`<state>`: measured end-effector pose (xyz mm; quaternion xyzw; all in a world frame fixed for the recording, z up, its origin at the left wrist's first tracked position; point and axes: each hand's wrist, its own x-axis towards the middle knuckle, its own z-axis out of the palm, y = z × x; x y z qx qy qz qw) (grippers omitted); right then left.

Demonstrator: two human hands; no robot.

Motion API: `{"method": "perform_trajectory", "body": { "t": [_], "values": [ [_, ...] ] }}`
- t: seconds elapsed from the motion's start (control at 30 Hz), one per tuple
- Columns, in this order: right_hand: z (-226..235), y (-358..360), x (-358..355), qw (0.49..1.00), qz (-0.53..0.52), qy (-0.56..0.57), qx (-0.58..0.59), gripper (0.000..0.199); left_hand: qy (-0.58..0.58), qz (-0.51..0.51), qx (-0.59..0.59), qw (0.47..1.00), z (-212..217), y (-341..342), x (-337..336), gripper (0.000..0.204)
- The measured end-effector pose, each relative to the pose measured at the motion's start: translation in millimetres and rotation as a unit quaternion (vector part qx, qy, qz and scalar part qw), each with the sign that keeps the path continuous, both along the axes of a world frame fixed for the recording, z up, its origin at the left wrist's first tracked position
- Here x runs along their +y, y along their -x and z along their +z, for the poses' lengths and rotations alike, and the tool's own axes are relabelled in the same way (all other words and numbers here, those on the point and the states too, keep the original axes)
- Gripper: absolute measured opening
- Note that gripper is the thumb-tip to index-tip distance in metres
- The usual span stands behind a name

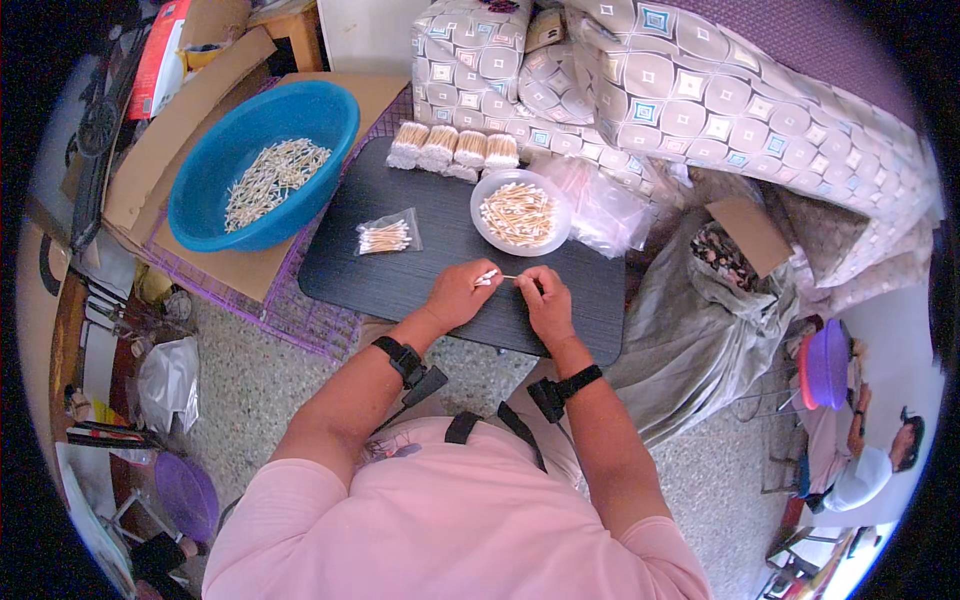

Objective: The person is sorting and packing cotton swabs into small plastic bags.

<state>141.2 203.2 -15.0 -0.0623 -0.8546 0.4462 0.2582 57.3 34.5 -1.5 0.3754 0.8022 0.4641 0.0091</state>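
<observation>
- Left hand (465, 293) up over the near side of the dark table (440, 220), fingers curled closed around a few cotton swabs (487, 277), white tips poking out!
- Right hand (543, 297) just beside it, thumb and fingertips pinched together on a single swab (511, 277), its thin stick bridging the gap; whether the left fingers grip it too, I can't tell.
- Just beyond the hands sits the white bowl (478, 212), heaped with loose swabs (518, 213).
- Over to the left, a small clear bag (414, 228) of swabs lies on the table.
- Farther back, bundled swabs (438, 148) sit beyond the bowl, and left of the table, a blue basin (195, 205) holds plenty more.
</observation>
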Motion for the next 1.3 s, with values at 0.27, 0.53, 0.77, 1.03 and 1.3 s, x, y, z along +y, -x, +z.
{"method": "perform_trajectory", "body": {
  "t": [0.27,0.53,0.77,1.03,1.3],
  "values": [
    [-0.3,-0.1,-0.9,1.0,-0.002,-0.008,-0.001,0.017,0.0,-0.004,-0.003,1.0,1.4,0.3,-1.4,0.018],
    [-0.4,-0.3,-0.1,1.0,0.001,-0.015,-0.006,0.018,-0.009,-0.005,-0.001,1.0,1.6,-0.4,-1.0,0.019],
    [1.9,-1.4,-1.4,1.0,-0.003,-0.006,-0.009,0.016,-0.011,-0.009,-0.012,1.0,-0.6,-0.1,0.0,0.019],
    [7.8,-2.9,-4.4,1.0,-0.012,-0.012,-0.009,0.013,-0.004,-0.007,-0.003,1.0,-0.8,-0.4,-0.8,0.019],
    [4.6,-2.1,-3.6,1.0,-0.012,-0.002,-0.005,0.012,0.003,-0.008,-0.011,1.0,-1.5,0.8,-0.2,0.02]
  ]
}}
